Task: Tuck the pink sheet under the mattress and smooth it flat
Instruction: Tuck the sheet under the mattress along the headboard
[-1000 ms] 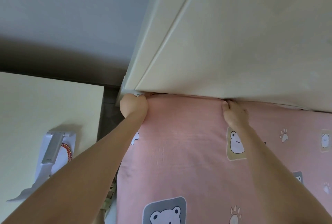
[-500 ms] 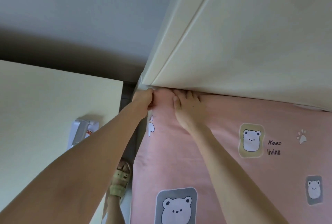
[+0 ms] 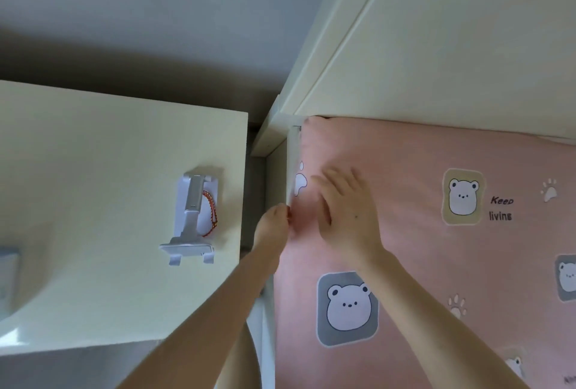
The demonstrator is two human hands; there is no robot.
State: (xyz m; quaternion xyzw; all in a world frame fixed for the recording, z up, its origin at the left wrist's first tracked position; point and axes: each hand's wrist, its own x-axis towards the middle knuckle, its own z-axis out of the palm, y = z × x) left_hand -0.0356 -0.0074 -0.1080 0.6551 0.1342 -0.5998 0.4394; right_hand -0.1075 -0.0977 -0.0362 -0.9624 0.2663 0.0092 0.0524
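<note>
Both hands have come down from the headboard (image 3: 452,45) since half a second ago. They were bunched at the corner just under it then, and now they work lower along the side of the bed.

Farthest left of the headboard is the cream desk (image 3: 93,201), well apart from the bed. A white phone stand (image 3: 191,217) lies on it with a red cord bracelet (image 3: 212,214) looped against it.

Nearer, below the headboard's left end, my left hand (image 3: 274,223) meets the side edge of the pink sheet (image 3: 436,279), fingertips pushed in against the hem. From this angle I cannot tell whether they pinch the cloth or only press it down. Just right of it, my right hand (image 3: 349,211) lies flat on top of the sheet with fingers straight and spread, holding nothing and pointing up toward the headboard.

The sheet covers the mattress from the headboard down. It looks snug at the top corner, with faint creases round my right hand.

I judge I am mid-tuck on the side edge, with the corner already done. Next I should drive the left fingertips deeper into the gap while the right palm pins the cloth taut, then sweep the right hand away from the headboard to clear the creases. The gap is narrow, so the hem could bunch.
</note>
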